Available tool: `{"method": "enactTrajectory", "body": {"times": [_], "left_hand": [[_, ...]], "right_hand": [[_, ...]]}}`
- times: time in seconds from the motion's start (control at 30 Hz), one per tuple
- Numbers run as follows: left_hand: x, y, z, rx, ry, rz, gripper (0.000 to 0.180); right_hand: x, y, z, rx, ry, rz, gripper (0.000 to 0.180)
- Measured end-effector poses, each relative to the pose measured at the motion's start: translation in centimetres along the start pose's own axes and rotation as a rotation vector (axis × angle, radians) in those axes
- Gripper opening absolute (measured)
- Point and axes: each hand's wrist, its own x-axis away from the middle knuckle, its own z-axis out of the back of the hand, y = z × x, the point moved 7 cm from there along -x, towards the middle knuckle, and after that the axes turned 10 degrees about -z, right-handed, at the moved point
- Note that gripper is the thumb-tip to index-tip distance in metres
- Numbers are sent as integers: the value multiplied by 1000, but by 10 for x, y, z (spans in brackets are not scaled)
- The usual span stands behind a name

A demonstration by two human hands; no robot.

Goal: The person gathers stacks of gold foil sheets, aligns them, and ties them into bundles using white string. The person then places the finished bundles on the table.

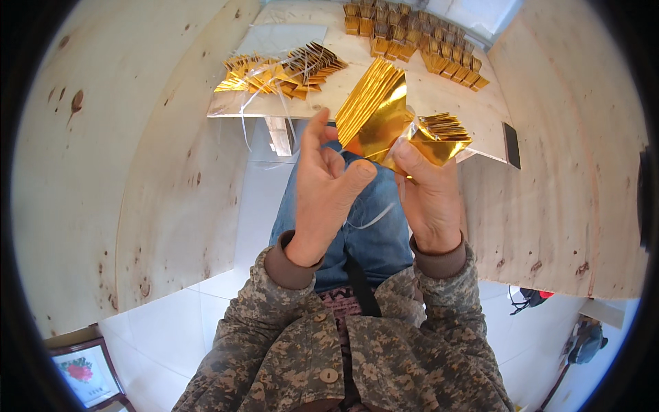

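A: Just in front of the plywood surface (439,103), over the lap: right hand (431,199) pinches a stack of folded gold foil sheets (384,113), thumb on top, fingers curled behind. Closed grip, yes?

B: Closed on it. Left hand (322,189) is half open, palm facing the stack, fingers raised, thumb out toward the foil's lower edge. Not gripping anything I can see. A thin white string (371,220) trails below the hands; can't tell which hand has it.

A: Where's the stack relative to the surface?

B: Held up in the air just off the near edge of the surface, fanned at the top left, a smaller folded bundle (443,134) sticking out at the right.

A: Advice for the step?

B: My guess is a sheet gets peeled or folded. Keep the right pinch low so the fan stays free, bring the left thumb to one edge only; foil creases easily.

A: Other stuff?

B: On the surface: a loose pile of gold pieces with white strings (278,72) at its left end, neat rows of folded gold pieces (412,38) at its far side.
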Motion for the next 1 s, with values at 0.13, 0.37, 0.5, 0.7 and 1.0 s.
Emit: {"method": "enactTrajectory", "body": {"times": [0.13, 0.37, 0.5, 0.7, 1.0], "left_hand": [[6, -9, -16, 133, -98, 169, 72], [9, -13, -25, 293, -15, 216, 54], [11, -14, -24, 297, -19, 220, 53], [11, -17, -24, 291, -19, 242, 53], [13, -17, -24, 239, 10, 226, 47]], "right_hand": [[0, 2, 2, 68, 28, -12, 38], [-3, 3, 2, 104, 5, -2, 38], [-5, 3, 2, 67, -19, -3, 40], [-6, 4, 5, 47, -43, -34, 44], [-6, 9, 9, 26, -41, -51, 44]]}}
